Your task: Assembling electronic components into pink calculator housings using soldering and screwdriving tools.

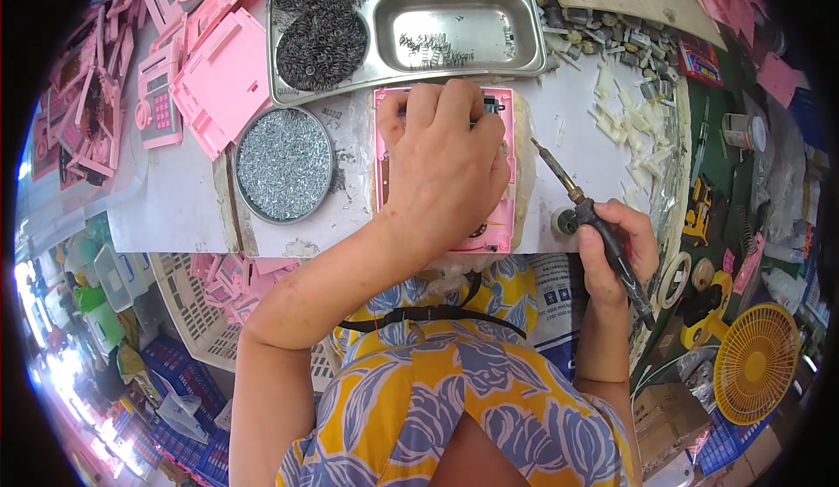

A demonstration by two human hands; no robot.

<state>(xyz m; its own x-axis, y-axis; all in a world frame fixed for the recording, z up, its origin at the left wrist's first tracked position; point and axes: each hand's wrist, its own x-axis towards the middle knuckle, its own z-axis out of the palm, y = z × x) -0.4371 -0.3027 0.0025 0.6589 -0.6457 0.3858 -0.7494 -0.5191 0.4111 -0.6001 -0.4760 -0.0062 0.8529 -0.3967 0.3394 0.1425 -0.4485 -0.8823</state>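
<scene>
A pink plastic casing (500, 241) lies on a pale pad on the table in front of me, with parts inside it. My left hand (446, 151) is over its middle and far end, knuckles up and fingers curled down; the hand hides the fingertips and whatever they grip. To the right, my right hand (620, 251) holds a soldering iron (603, 225) by its black handle. The iron's metal tip points up and left, just beside the casing's right edge and apart from it. A small green spool (565, 221) stands left of my right hand.
A round tin of small screws (285, 165) stands left of the casing. Behind is a metal tray (384, 76) with dark springs. Pink casings (225, 81) pile up at left; white plastic pieces (619, 120) lie at right. A yellow fan (756, 363) is at lower right.
</scene>
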